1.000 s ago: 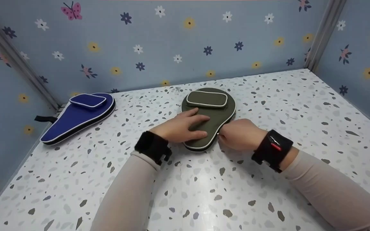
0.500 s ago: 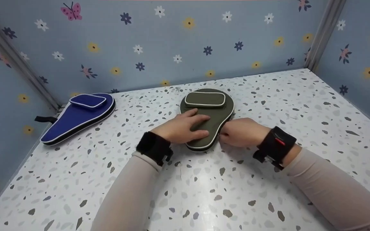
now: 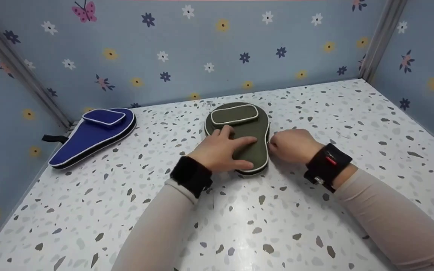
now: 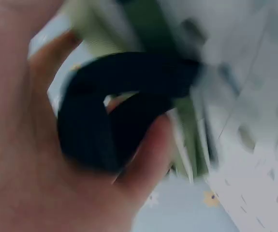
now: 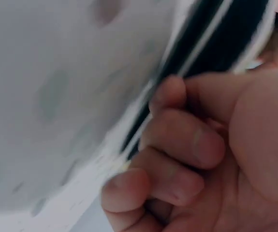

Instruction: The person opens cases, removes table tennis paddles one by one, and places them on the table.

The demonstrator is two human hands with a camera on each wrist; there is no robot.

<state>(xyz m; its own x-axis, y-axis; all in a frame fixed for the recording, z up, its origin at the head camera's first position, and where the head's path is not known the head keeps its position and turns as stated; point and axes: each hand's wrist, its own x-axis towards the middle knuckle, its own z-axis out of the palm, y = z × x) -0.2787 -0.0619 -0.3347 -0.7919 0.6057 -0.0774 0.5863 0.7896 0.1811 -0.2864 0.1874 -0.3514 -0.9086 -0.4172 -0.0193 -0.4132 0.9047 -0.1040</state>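
Overhead, an olive-green fabric paddle case with white piping [image 3: 244, 141] lies flat near the middle of the speckled white table [image 3: 239, 226]. The left hand [image 3: 222, 150] presses on its narrow end with fingers spread and straight. The right hand [image 3: 292, 145] touches the case's right edge with fingers curled, pinching at the seam. A blue paddle case [image 3: 92, 135] lies well apart near the left wall.

Blurred, the left wrist view shows the palm [image 4: 42, 159] beside a black strap [image 4: 124, 96] and green fabric.

Close up, the right wrist view shows curled fingers [image 5: 177, 145] against the case's black-and-white edge [image 5: 216, 43].
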